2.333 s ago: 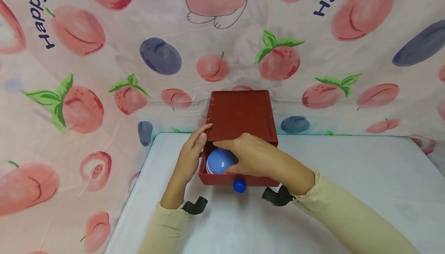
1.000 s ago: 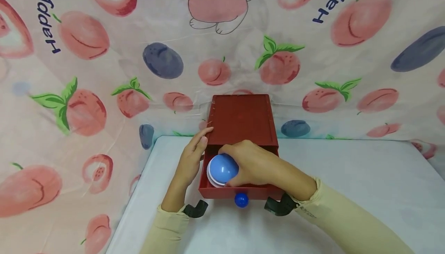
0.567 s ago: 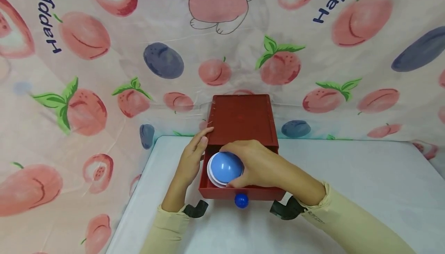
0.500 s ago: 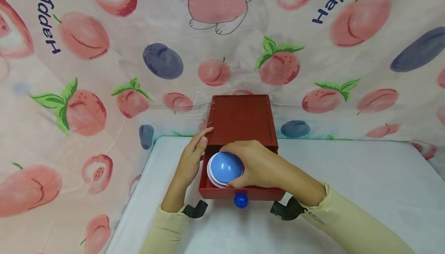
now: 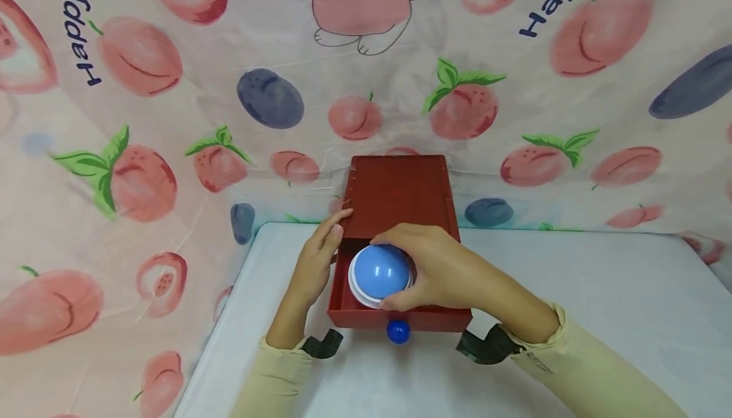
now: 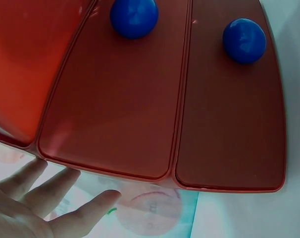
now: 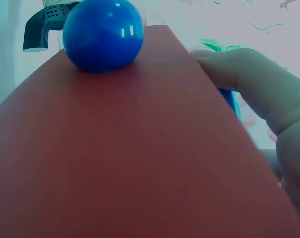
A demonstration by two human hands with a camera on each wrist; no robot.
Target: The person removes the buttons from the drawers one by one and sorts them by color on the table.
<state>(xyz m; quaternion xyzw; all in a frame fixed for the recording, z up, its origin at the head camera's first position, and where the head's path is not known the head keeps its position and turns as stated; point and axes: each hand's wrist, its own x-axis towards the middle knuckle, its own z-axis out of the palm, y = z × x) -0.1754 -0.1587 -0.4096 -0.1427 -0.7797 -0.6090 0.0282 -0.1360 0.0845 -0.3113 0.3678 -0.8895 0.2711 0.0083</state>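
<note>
A dark red box (image 5: 397,189) stands at the back of the white table, and its drawer (image 5: 400,317) with a blue knob (image 5: 398,332) is pulled out toward me. My right hand (image 5: 400,270) grips a blue dome with a white rim (image 5: 379,273) just over the drawer's opening. My left hand (image 5: 328,234) rests with straight fingers against the box's left side. The left wrist view shows red drawer fronts (image 6: 140,99) with two blue knobs (image 6: 134,17) and my left fingers (image 6: 56,198) beside them. In the right wrist view the knob (image 7: 103,33) sits on the drawer front (image 7: 120,158).
A fruit-print cloth (image 5: 143,87) hangs as a backdrop behind and to the left of the white table (image 5: 600,291). The box stands against that cloth at the table's far edge.
My right hand has raised the blue dome from low in the drawer and carried it a little to the right. The left hand has stayed on the box's side.
</note>
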